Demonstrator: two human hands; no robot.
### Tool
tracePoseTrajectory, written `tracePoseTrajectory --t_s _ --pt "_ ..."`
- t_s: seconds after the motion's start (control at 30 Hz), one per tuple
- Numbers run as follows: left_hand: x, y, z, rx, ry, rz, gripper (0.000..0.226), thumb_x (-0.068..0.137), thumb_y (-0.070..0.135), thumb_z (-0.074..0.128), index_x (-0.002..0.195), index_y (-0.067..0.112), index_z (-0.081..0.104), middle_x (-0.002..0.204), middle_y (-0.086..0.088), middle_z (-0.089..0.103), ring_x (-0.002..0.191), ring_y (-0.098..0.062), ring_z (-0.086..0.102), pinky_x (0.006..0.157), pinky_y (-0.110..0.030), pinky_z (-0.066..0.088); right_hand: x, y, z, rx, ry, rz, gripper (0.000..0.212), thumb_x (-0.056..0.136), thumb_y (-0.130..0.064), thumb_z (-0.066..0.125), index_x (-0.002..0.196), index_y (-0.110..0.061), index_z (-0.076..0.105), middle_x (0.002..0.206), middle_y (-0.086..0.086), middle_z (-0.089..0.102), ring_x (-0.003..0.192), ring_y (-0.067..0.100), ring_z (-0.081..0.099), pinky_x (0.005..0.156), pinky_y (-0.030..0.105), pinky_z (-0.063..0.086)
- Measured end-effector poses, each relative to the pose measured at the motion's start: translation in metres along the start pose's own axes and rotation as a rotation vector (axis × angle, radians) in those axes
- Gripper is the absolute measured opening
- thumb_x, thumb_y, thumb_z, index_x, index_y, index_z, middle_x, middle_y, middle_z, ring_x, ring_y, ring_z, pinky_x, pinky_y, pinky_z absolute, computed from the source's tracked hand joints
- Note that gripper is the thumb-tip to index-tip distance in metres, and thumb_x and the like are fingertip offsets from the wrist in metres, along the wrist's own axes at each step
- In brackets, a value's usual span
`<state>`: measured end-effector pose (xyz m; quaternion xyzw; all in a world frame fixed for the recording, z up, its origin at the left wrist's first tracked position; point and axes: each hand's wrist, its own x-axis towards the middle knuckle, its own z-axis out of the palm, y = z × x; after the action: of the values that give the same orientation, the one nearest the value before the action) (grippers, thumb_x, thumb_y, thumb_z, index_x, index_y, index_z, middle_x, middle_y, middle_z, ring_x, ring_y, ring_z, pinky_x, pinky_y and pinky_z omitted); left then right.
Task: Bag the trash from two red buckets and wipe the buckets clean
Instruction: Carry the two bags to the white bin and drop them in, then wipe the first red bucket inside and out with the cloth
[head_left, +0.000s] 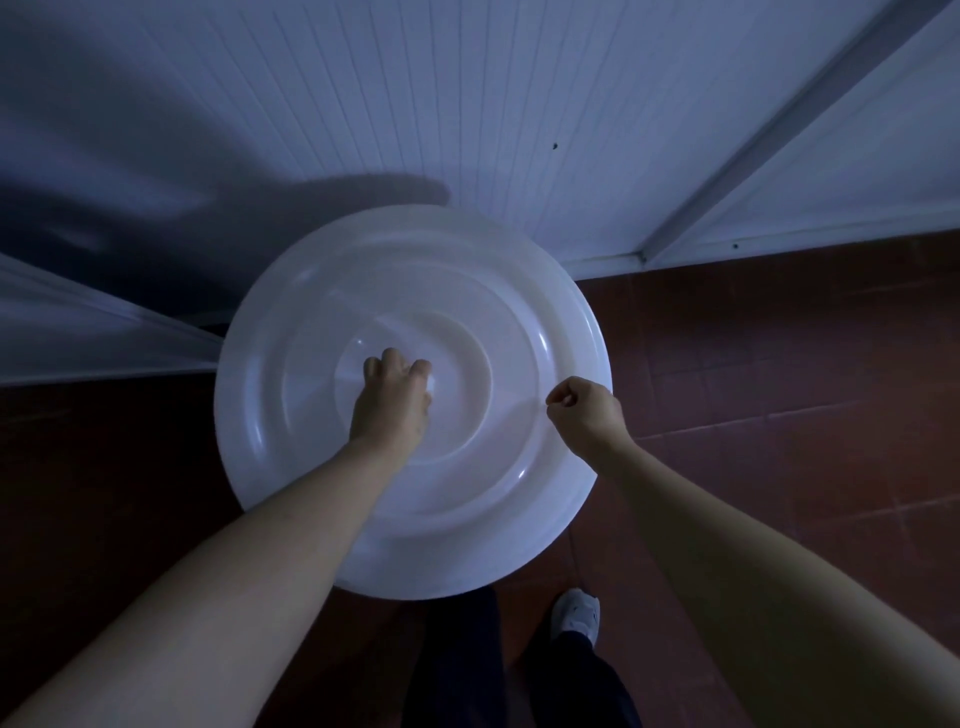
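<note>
Left hand curled down at the middle of a big white round lid, fingers bunched tight together around something at the hub, likely a knob, though hidden under the knuckles. Hard to tell how firmly gripped. Right hand closed in a loose fist over the lid's right edge, thumb and forefinger pressed together; perhaps pinching something very small, too dim and tiny to make out. Unclear whether touching the rim or hovering just above it.

Lid seen from straight above, ringed with raised concentric ridges, glossy, slightly blurred. Covering whatever stands beneath; no red bucket visible from this angle, so presumably under the lid, but not confirmed. Both forearms bare, reaching in from the bottom corners.

Below the lid, dark trousers and one white shoe on dark red floor tiles. Beyond the lid, pale ribbed wall panels meeting in a corner, with a hand-shaped shadow thrown across them. Dim bluish light throughout.
</note>
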<state>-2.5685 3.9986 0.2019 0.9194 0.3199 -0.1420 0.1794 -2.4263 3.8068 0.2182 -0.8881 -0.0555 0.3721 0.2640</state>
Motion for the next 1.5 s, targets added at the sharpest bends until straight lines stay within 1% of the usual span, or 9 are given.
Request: tracePoseTrajectory --t_s 0.2,0.37,0.53,0.63,0.83,1.03,1.17,1.37,1.5 --pt "0.002 -0.004 0.003 0.001 -0.008 0.019 0.033 0.089 0.021 0.064 0.121 0.013 0.058 0.111 -0.014 0.043 0.104 -0.034 0.04 0.068 -0.041 0.05 0.001 -0.006 0.003 -0.03 0.009 -0.019 0.022 0.085 -0.009 0.05 0.078 -0.02 0.067 0.076 -0.005 0.066 0.067 0.017 0.06 0.051 0.027 0.05" --pt "-0.003 0.008 -0.006 0.154 -0.027 0.022 0.042 0.087 0.036 0.065 0.124 0.018 0.055 0.119 -0.011 0.046 0.109 -0.034 0.042 0.086 -0.041 0.045 -0.013 -0.012 -0.007 -0.087 -0.003 -0.05 0.022 0.084 -0.011 0.046 0.08 -0.019 0.066 0.076 -0.007 0.064 0.069 0.016 0.059 0.051 0.024 0.048" --pt "-0.019 0.052 -0.029 0.219 -0.148 0.147 0.038 0.092 0.038 0.054 0.123 0.016 0.054 0.122 -0.012 0.048 0.113 -0.033 0.044 0.095 -0.041 0.04 -0.044 -0.008 -0.047 -0.178 0.008 -0.078 0.016 0.09 -0.016 0.05 0.087 -0.017 0.065 0.08 -0.007 0.062 0.07 0.011 0.057 0.052 0.023 0.042" --pt "-0.027 0.093 -0.048 0.191 -0.228 0.221 0.034 0.094 0.031 0.049 0.124 0.015 0.055 0.124 -0.012 0.049 0.116 -0.033 0.044 0.098 -0.043 0.04 -0.062 0.001 -0.079 -0.247 -0.042 -0.074 0.018 0.089 -0.017 0.047 0.085 -0.013 0.064 0.082 0.0 0.065 0.071 0.018 0.061 0.055 0.026 0.042" --pt "-0.053 0.214 -0.089 0.251 -0.236 0.393 0.034 0.097 0.029 0.045 0.126 0.016 0.055 0.124 -0.008 0.05 0.118 -0.031 0.045 0.095 -0.044 0.043 -0.11 0.05 -0.177 -0.199 -0.025 -0.038 0.029 0.073 -0.028 0.043 0.089 -0.02 0.066 0.087 -0.001 0.068 0.083 0.024 0.065 0.072 0.037 0.057" --pt "-0.113 0.363 -0.127 0.367 -0.315 0.596 0.035 0.089 0.007 0.049 0.122 0.015 0.058 0.121 -0.006 0.047 0.113 -0.028 0.044 0.086 -0.044 0.05 -0.167 0.132 -0.298 -0.061 0.074 0.109 0.029 0.07 -0.045 0.044 0.074 -0.022 0.061 0.079 -0.001 0.067 0.08 0.024 0.064 0.069 0.029 0.049" --pt "-0.142 0.471 -0.143 0.419 -0.328 0.715 0.041 0.085 -0.002 0.049 0.121 0.015 0.058 0.119 -0.006 0.045 0.111 -0.027 0.044 0.083 -0.044 0.052 -0.19 0.188 -0.384 -0.061 0.152 0.133 0.02 0.083 -0.027 0.051 0.092 -0.019 0.067 0.101 0.007 0.072 0.095 0.028 0.066 0.082 0.034 0.055" --pt "-0.16 0.631 -0.162 0.412 -0.295 0.842 0.04 0.081 -0.008 0.051 0.11 0.019 0.058 0.114 -0.005 0.042 0.097 -0.028 0.052 0.083 -0.044 0.052 -0.229 0.254 -0.533 -0.042 0.283 0.122 0.02 0.089 -0.024 0.052 0.098 -0.018 0.069 0.111 0.01 0.07 0.106 0.029 0.064 0.086 0.033 0.052" --pt "-0.155 0.731 -0.177 0.4 -0.273 0.967 0.037 0.08 -0.005 0.05 0.1 0.023 0.061 0.11 -0.004 0.043 0.094 -0.027 0.05 0.08 -0.034 0.045 -0.251 0.299 -0.621 0.012 0.347 0.174 0.023 0.089 -0.024 0.052 0.099 -0.018 0.071 0.109 0.01 0.071 0.104 0.03 0.064 0.087 0.033 0.053"
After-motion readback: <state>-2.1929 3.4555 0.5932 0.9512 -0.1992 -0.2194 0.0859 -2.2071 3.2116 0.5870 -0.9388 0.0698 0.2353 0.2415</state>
